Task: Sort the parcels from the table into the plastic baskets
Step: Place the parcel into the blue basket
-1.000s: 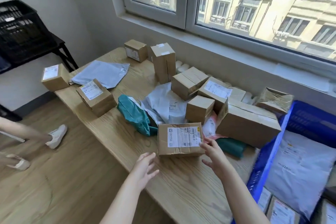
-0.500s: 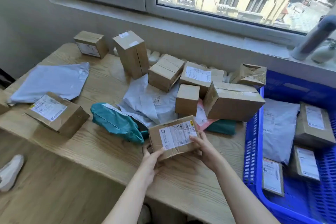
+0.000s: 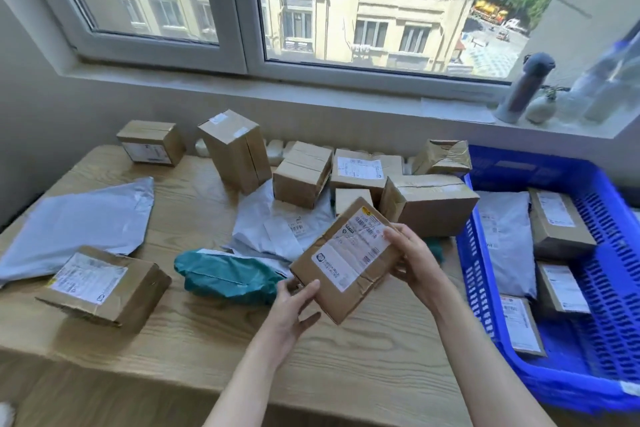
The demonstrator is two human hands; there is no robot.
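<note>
**Labelled parcel held up in 2 hands**

The left hand (image 3: 294, 308) grips the near corner of a flat cardboard parcel (image 3: 346, 260), thumb on its labelled face and fingers curled beneath. The right hand (image 3: 415, 260) holds the parcel's far right edge, fingers curled round it. The parcel is tilted, label up, lifted clear of the worktop (image 3: 363, 357). Just left of the left hand lies a teal mailer bag (image 3: 225, 274). Right of the right hand stands the blue plastic basket (image 3: 472, 270), with a grey mailer (image 3: 505, 239) inside. Beyond both hands, cardboard boxes (image 3: 429, 204) crowd the worktop.
</note>
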